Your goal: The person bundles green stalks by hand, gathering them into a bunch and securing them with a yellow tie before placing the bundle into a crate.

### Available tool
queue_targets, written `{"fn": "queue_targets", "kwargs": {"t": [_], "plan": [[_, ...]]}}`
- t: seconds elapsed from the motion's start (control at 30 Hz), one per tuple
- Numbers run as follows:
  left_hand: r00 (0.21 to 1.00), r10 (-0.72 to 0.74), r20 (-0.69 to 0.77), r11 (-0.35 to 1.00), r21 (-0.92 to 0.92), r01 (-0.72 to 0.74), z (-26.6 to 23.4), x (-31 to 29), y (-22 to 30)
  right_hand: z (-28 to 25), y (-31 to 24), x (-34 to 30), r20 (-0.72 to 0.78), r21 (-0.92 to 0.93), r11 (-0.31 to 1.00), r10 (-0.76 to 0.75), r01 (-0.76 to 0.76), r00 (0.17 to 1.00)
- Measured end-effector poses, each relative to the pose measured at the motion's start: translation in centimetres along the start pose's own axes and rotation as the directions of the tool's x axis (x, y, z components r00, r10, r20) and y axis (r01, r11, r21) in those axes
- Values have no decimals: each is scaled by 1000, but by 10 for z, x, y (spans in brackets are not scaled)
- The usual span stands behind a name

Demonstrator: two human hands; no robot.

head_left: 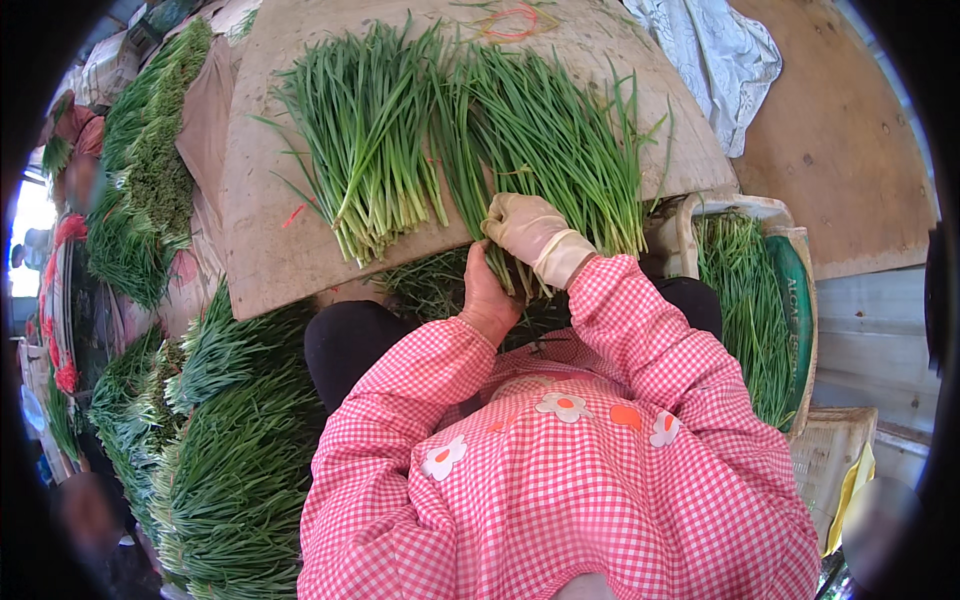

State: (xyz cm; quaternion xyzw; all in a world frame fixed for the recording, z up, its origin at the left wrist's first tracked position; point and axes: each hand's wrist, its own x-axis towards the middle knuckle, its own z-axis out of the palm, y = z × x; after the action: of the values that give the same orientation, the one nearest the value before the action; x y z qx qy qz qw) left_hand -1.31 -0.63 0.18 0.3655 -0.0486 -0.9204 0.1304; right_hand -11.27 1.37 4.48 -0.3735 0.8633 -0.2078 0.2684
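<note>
A slim bunch of garlic chives (462, 185) runs over the near edge of the wooden board, its stem ends between my two hands. My left hand (488, 297), bare, is closed round the lower stems. Just above it, my right hand (530, 232) in a pale glove pinches the same bunch; its fingertips are partly hidden. Left of them on the board lies a pile of garlic chives (372, 140), leaves pointing away and pale stems toward me. Another pile (560, 140) spreads to the right, partly behind my gloved hand.
The board (265, 255) has red and yellow bands (515, 22) at its far edge. A crate (690, 235) of chives stands at the right, near a white cloth (715, 65). Chives are heaped at my left (240, 470). Loose leaves (430, 285) lie below the board. A person (80, 140) is far left.
</note>
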Motion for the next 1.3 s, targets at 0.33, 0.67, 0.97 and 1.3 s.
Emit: {"fn": "queue_targets", "kwargs": {"t": [0.33, 0.67, 0.97, 1.3], "plan": [[962, 8, 272, 989, 139, -47, -36, 29, 2, 2, 15, -55, 142, 838, 544, -294, 43, 945], [989, -36, 146, 987, 163, 12, -4, 9, 2, -35, 26, -132, 578, 204, 963, -262, 174, 773], [963, -193, 188, 945, 299, 132, 1, 8, -7, -50, 24, -20, -296, -360, 882, -416, 303, 860], [950, -233, 208, 918, 369, 144, 0, 14, -4, -59, 54, 49, -235, 672, 669, -214, 317, 948]]}}
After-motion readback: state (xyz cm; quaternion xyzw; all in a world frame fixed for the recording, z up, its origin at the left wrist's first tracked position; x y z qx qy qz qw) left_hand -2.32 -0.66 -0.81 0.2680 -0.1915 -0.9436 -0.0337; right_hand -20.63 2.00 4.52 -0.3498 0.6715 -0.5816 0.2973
